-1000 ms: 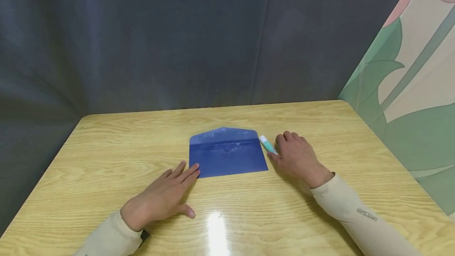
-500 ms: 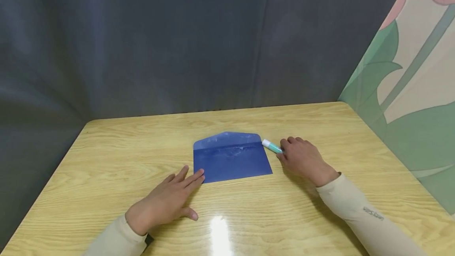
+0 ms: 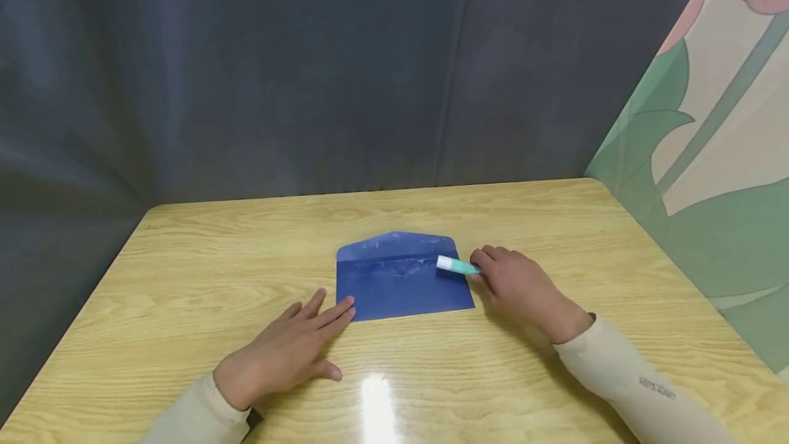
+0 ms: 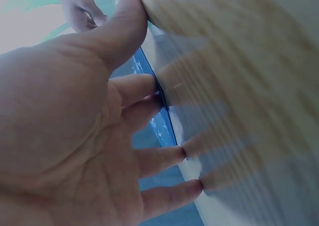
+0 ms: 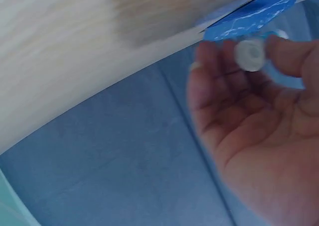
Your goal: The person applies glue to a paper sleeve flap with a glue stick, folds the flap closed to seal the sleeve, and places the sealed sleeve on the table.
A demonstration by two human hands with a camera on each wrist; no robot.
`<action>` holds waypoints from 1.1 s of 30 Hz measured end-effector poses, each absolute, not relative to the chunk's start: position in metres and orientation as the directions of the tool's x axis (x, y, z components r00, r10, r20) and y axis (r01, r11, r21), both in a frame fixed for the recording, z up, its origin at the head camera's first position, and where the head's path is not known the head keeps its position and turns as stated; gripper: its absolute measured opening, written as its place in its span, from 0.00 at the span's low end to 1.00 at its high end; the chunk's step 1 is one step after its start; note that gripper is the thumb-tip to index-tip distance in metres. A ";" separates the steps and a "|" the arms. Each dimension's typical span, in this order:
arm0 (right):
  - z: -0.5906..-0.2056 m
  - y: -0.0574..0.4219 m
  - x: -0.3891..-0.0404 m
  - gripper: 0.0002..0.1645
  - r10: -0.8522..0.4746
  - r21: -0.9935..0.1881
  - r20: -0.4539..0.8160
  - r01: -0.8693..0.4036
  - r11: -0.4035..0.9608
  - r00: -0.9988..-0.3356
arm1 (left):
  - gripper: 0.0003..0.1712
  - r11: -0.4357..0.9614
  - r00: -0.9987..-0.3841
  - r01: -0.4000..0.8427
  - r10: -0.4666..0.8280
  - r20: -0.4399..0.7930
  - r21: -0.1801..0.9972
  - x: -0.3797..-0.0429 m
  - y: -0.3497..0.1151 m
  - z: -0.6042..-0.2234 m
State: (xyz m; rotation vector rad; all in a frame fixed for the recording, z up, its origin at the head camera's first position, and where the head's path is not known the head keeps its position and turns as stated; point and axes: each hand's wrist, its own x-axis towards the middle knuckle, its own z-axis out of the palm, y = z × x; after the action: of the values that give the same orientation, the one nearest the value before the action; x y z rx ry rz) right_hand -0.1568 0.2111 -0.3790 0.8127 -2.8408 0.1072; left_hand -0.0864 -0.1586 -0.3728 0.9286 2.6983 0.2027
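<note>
A dark blue envelope point(image 3: 401, 290) lies on the table with its flap raised toward the far side. Whitish smears mark the flap and the area along its fold. My left hand point(image 3: 280, 351) rests at the near left corner, fingers spread and extended, with fingertips on the envelope. Between the thumb and fingers of my right hand point(image 3: 520, 286) is a teal glue stick point(image 3: 459, 266) with a white end, pointing left over the envelope's right part. In the right wrist view the round pale end of the glue stick point(image 5: 250, 55) shows; whether the white end is a cap, I cannot tell.
The wood-grain table point(image 3: 216, 259) reaches back to a dark grey curtain point(image 3: 308, 74). On the right stands a panel with a leaf and flower print point(image 3: 727, 238). A bright light reflection lies on the table's near middle.
My right hand has brought the glue stick left from beside the envelope to above its right part, turning it flatter. The left hand keeps its place on the corner.
</note>
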 end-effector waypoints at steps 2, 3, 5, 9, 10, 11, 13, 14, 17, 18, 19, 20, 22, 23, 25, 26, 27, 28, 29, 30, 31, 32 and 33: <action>-0.378 0.209 -0.150 0.10 -0.548 -0.030 0.168 -0.559 0.828 -0.820 | 0.49 0.775 -0.744 0.586 0.630 -0.221 0.238 -0.087 -0.156 -0.374; -0.378 0.208 -0.147 0.10 -0.565 -0.035 0.158 -0.576 0.816 -0.810 | 0.49 0.770 -0.738 0.589 0.636 -0.223 0.247 -0.087 -0.155 -0.374; -0.377 0.205 -0.142 0.10 -0.611 -0.033 0.164 -0.623 0.781 -0.774 | 0.49 0.761 -0.729 0.595 0.646 -0.224 0.259 -0.088 -0.155 -0.374; -0.375 0.197 -0.138 0.10 -0.696 -0.027 0.216 -0.717 0.697 -0.685 | 0.48 0.761 -0.731 0.582 0.644 -0.224 0.287 -0.089 -0.159 -0.371; -0.374 0.195 -0.138 0.10 -0.708 -0.026 0.227 -0.731 0.682 -0.669 | 0.48 0.761 -0.732 0.580 0.644 -0.224 0.291 -0.090 -0.160 -0.371; -0.374 0.194 -0.138 0.10 -0.715 -0.029 0.231 -0.739 0.673 -0.660 | 0.48 0.761 -0.732 0.578 0.643 -0.225 0.296 -0.090 -0.161 -0.370; -0.373 0.191 -0.138 0.10 -0.719 -0.044 0.232 -0.746 0.665 -0.655 | 0.48 0.759 -0.730 0.579 0.645 -0.225 0.299 -0.092 -0.164 -0.368; -0.372 0.190 -0.138 0.10 -0.720 -0.053 0.229 -0.747 0.663 -0.656 | 0.48 0.757 -0.729 0.583 0.648 -0.222 0.296 -0.092 -0.165 -0.368; -0.370 0.185 -0.140 0.11 -0.722 -0.095 0.211 -0.749 0.656 -0.659 | 0.48 0.760 -0.731 0.580 0.645 -0.223 0.294 -0.092 -0.167 -0.366; -0.370 0.184 -0.141 0.11 -0.723 -0.108 0.203 -0.749 0.654 -0.660 | 0.47 0.758 -0.732 0.580 0.646 -0.219 0.298 -0.092 -0.168 -0.365; -0.370 0.182 -0.141 0.11 -0.726 -0.119 0.194 -0.750 0.650 -0.660 | 0.47 0.758 -0.732 0.578 0.645 -0.219 0.301 -0.092 -0.168 -0.365; -0.369 0.181 -0.141 0.12 -0.728 -0.130 0.185 -0.751 0.648 -0.660 | 0.47 0.754 -0.730 0.581 0.649 -0.212 0.306 -0.091 -0.167 -0.365; -0.369 0.180 -0.140 0.12 -0.731 -0.144 0.168 -0.750 0.645 -0.661 | 0.48 0.742 -0.725 0.599 0.662 -0.190 0.301 -0.092 -0.165 -0.365; -0.370 0.179 -0.139 0.12 -0.733 -0.153 0.161 -0.750 0.643 -0.661 | 0.49 0.734 -0.722 0.614 0.671 -0.171 0.290 -0.092 -0.164 -0.365; -0.371 0.178 -0.138 0.12 -0.737 -0.171 0.153 -0.752 0.636 -0.658 | 0.48 0.718 -0.715 0.652 0.689 -0.118 0.243 -0.094 -0.158 -0.363; -0.372 0.177 -0.138 0.12 -0.740 -0.181 0.151 -0.754 0.632 -0.656 | 0.46 0.711 -0.713 0.669 0.696 -0.082 0.215 -0.095 -0.155 -0.362; -0.372 0.176 -0.138 0.12 -0.744 -0.191 0.151 -0.757 0.624 -0.651 | 0.45 0.708 -0.713 0.682 0.699 -0.047 0.185 -0.095 -0.151 -0.361; -0.372 0.174 -0.138 0.13 -0.749 -0.201 0.152 -0.762 0.615 -0.645 | 0.43 0.705 -0.713 0.691 0.701 -0.013 0.156 -0.095 -0.148 -0.359; -0.372 0.171 -0.139 0.13 -0.756 -0.210 0.152 -0.769 0.604 -0.636 | 0.41 0.705 -0.713 0.698 0.701 0.022 0.125 -0.096 -0.145 -0.358; -0.371 0.169 -0.140 0.13 -0.764 -0.213 0.153 -0.776 0.594 -0.627 | 0.39 0.707 -0.714 0.700 0.698 0.057 0.100 -0.096 -0.142 -0.356; -0.369 0.165 -0.142 0.13 -0.773 -0.217 0.154 -0.784 0.582 -0.616 | 0.38 0.717 -0.721 0.693 0.687 0.085 0.082 -0.096 -0.140 -0.355; -0.368 0.162 -0.144 0.13 -0.780 -0.218 0.153 -0.791 0.572 -0.606 | 0.38 0.725 -0.727 0.686 0.678 0.110 0.067 -0.095 -0.138 -0.355; -0.366 0.158 -0.146 0.13 -0.787 -0.220 0.149 -0.796 0.564 -0.599 | 0.37 0.734 -0.733 0.677 0.667 0.131 0.050 -0.095 -0.136 -0.354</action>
State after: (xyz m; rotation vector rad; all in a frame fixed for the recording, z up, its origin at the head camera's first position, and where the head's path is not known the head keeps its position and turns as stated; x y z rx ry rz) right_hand -0.1461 0.1581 -0.3662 1.3915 -2.7477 0.4134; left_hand -0.0953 -0.1355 -0.3543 1.1748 3.0220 0.1537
